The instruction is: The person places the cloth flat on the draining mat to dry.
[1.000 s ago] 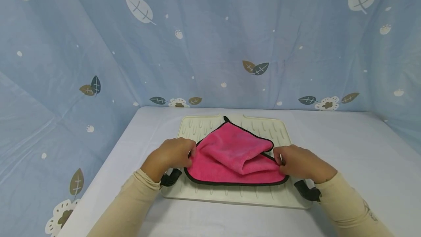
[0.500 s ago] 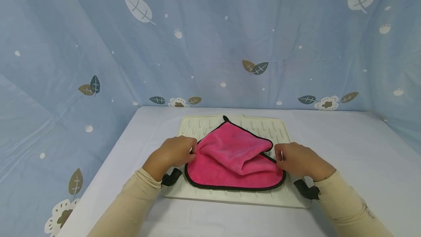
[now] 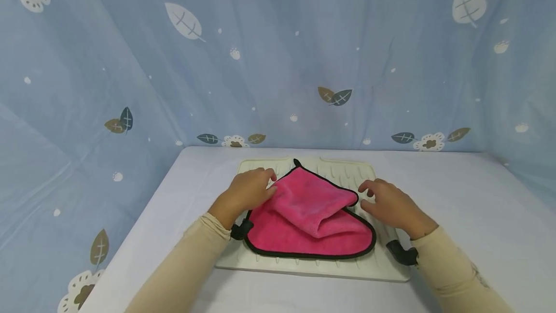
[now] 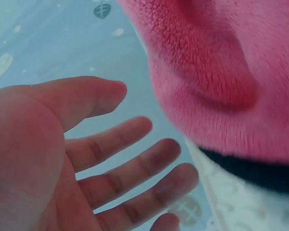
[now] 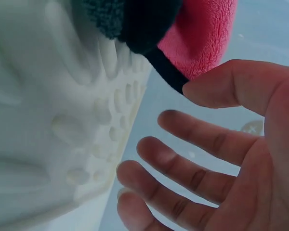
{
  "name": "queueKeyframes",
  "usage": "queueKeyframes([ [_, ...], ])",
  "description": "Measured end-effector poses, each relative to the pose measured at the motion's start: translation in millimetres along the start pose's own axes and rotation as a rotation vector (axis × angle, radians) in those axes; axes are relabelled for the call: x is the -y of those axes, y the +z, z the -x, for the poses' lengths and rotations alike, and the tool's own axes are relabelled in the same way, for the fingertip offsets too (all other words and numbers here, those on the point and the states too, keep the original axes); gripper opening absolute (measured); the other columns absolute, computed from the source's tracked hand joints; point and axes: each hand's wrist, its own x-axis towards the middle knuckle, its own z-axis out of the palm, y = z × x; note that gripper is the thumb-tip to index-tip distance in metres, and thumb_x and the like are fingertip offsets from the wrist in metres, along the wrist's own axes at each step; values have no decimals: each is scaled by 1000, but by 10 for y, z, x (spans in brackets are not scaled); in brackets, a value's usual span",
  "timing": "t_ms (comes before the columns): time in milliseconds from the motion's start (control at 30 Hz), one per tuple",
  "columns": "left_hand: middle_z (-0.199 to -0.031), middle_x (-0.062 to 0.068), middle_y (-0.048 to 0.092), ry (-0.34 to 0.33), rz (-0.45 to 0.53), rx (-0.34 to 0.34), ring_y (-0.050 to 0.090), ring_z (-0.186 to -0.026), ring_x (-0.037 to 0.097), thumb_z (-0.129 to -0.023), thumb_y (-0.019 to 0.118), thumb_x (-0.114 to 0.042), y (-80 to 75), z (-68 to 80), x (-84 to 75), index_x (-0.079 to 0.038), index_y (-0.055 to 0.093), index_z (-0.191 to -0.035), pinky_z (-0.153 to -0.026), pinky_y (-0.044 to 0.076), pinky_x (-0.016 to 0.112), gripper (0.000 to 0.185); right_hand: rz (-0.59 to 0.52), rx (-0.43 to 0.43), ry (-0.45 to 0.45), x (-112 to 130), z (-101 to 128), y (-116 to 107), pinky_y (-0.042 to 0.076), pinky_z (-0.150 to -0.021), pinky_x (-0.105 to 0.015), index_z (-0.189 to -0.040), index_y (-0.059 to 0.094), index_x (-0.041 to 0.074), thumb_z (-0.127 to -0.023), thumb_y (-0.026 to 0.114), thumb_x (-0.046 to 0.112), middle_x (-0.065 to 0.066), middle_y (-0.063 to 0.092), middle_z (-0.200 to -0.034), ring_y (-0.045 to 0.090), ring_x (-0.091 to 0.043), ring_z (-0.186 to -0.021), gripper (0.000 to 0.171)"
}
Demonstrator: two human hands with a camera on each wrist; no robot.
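Observation:
A pink towel with black edging lies on a cream ribbed mat, its far part folded over toward the front in soft creases. A small black loop sticks up at its far corner. My left hand hovers at the towel's left side, overlapping its edge in the head view. In the left wrist view, its fingers are spread, with a gap between them and the plush fabric. Beyond the towel's right corner is my right hand, thumb and fingers apart and nothing between them.
White cloth covers the table around the mat. A blue curtain printed with leaves and flowers hangs behind and along the sides. Black straps sit at both wrists, below beige sleeves.
Both hands have let go of the towel's side edges. My left hand has shifted right and away from me; the right has opened its fingers. The towel's front edge has settled flatter.

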Motion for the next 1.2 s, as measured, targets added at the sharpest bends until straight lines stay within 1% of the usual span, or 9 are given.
queueKeyframes([
  [133,-116,7,68,-11,0,-10,66,-100,24,-99,61,-34,114,-121,-11,-15,64,-125,-86,52,47,33,-16,-4,-62,6,-67,55,50,-68,-35,-108,68,2,-88,64,12,-12,65,-98,60,-20,-82,23],
  [300,-122,8,68,-14,12,5,65,-114,29,-99,60,-33,224,-168,-21,-13,62,-130,-97,44,58,36,-28,-25,-116,36,-124,92,52,-73,-38,-105,69,3,-88,64,9,-8,65,-96,62,-21,-86,19],
  [433,-124,8,67,-8,34,6,64,-117,28,-99,61,-32,256,-168,-26,-13,61,-132,-98,45,57,38,-38,-62,-126,64,-159,113,53,-78,-41,-104,69,4,-88,64,8,-7,67,-97,63,-24,-89,17],
  [533,-124,9,67,-1,62,-19,64,-116,27,-98,62,-31,268,-166,-29,-14,60,-133,-95,48,54,38,-50,-81,-112,95,-166,122,53,-78,-41,-103,69,5,-88,65,9,-6,67,-98,63,-23,-88,16],
  [733,-126,9,67,-26,140,-109,64,-118,26,-100,60,-30,284,-180,-59,-14,59,-135,-96,48,53,39,-59,-102,-136,147,-153,137,55,-81,-43,-121,67,2,-92,66,9,-13,69,-118,65,-26,-95,30],
  [833,-104,8,73,-58,173,-161,69,-101,25,-99,61,-31,278,-176,-80,-12,62,-133,-91,50,50,39,-60,-101,-176,160,-138,157,55,-86,-46,-126,65,2,-93,66,9,-14,68,-122,66,-29,-101,34],
  [967,-81,3,72,-94,173,-196,68,-80,21,-98,62,-38,257,-172,-113,-11,68,-125,-80,53,45,39,-56,-106,-205,167,-132,182,54,-91,-51,-126,65,3,-93,67,9,-13,68,-120,65,-34,-108,34],
  [1100,-77,0,71,-109,144,-166,66,-75,19,-97,63,-42,239,-168,-135,-15,71,-117,-72,52,40,35,-45,-112,-195,180,-141,191,54,-90,-50,-124,66,1,-93,68,11,-13,69,-119,65,-34,-108,33],
  [1200,-65,-2,62,-114,139,-143,60,-68,18,-97,65,-39,230,-164,-134,-18,69,-117,-67,49,39,30,-40,-114,-188,192,-144,190,54,-89,-50,-120,68,0,-92,69,12,-14,70,-117,66,-34,-106,30],
])
